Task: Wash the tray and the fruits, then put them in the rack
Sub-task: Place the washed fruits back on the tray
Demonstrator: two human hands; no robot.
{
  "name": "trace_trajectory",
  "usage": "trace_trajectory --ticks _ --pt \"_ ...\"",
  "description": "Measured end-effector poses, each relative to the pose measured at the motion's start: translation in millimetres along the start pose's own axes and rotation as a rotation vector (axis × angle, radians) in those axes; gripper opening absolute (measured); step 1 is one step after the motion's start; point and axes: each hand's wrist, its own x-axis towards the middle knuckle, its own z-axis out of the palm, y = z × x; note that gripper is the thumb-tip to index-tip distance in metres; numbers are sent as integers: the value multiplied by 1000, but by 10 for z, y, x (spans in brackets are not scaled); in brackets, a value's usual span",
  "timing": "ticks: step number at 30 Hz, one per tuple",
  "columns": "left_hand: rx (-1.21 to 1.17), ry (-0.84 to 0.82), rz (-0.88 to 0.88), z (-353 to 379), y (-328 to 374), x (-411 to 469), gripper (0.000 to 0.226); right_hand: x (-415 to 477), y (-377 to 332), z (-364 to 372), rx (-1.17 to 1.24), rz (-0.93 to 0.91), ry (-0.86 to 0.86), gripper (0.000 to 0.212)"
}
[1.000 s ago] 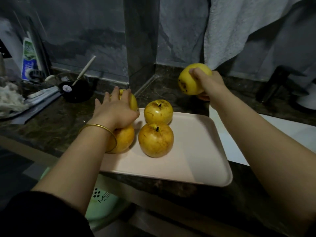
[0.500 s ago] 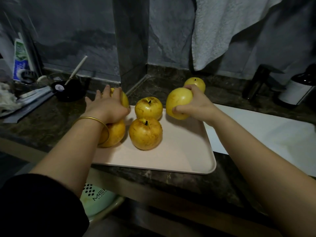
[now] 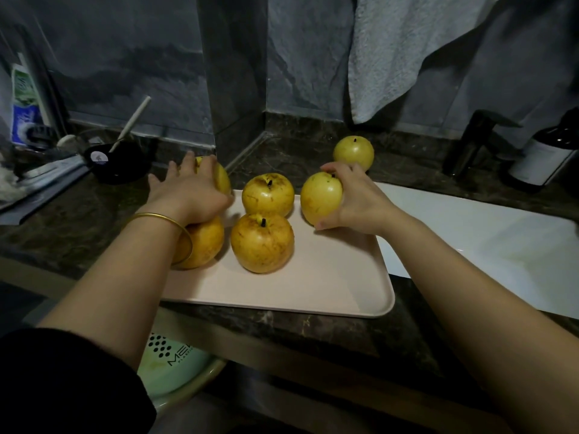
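Note:
A pale pink tray (image 3: 329, 286) lies on the dark stone counter. Several yellow fruits stand on it. My left hand (image 3: 188, 192) grips the far-left fruit (image 3: 221, 180) at the tray's back corner, above another fruit (image 3: 203, 242) partly hidden by my wrist. Two fruits (image 3: 268, 195) (image 3: 261, 242) stand in the tray's middle. My right hand (image 3: 357, 202) holds a yellow fruit (image 3: 319, 197) just over the tray's back right part. One more fruit (image 3: 353, 151) sits on the counter behind the tray.
A white board (image 3: 488, 242) lies right of the tray. A dark bottle (image 3: 545, 155) and a pump dispenser (image 3: 470, 142) stand at the back right. A black bowl (image 3: 117, 164) with a stick is at the back left. A green colander (image 3: 172, 368) sits below the counter edge.
My right hand has brought its fruit from the back of the counter down to the tray's back right part. My left hand has stayed on the far-left fruit.

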Motion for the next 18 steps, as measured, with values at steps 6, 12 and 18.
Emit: trace_trajectory --ticks 6,12,18 --pt "-13 -6 -4 3 0 23 82 51 12 -58 239 77 62 73" --pt "-34 -27 0 10 -15 38 85 445 184 -156 173 159 550 46" --pt "-17 -38 -8 20 -3 51 87 794 376 -233 -44 269 403 78"
